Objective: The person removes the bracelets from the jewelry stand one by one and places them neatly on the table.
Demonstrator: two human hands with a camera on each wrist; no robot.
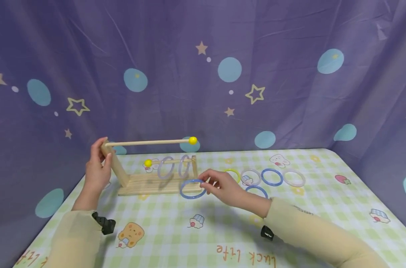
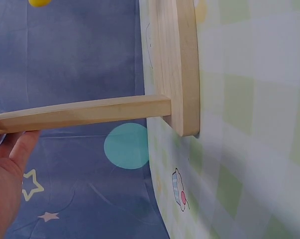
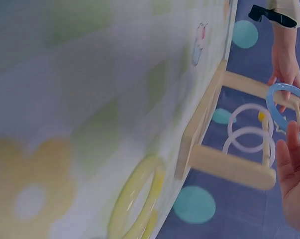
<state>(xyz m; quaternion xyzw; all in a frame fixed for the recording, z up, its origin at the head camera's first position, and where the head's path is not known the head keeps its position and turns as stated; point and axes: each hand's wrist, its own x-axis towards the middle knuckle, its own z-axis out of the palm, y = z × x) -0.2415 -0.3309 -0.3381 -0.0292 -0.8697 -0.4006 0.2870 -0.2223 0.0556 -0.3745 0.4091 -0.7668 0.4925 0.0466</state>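
Note:
My left hand [image 1: 97, 169] grips the top of the tall post [image 1: 116, 165] of a wooden stand, fingers behind it and thumb in front. From that post a long rod [image 1: 149, 142] runs right to a yellow ball [image 1: 193, 140]. A shorter post [image 1: 194, 167] carries a lower rod pointing left, also ending in a yellow ball [image 1: 148, 163]; two pale purple rings hang on it. Between thumb and fingertips, my right hand [image 1: 224, 188] pinches the right side of a blue ring [image 1: 191, 197]. This ring overlaps the front right of the wooden base [image 1: 152, 184] in the head view.
Right of the stand, several loose rings lie on the checked tablecloth [image 1: 169, 238]: a yellow ring [image 3: 122, 199], blue ones such as this blue ring [image 1: 271, 185], and pale ones including a pinkish ring [image 1: 294, 186]. A purple curtain [image 1: 229, 119] hangs behind the table.

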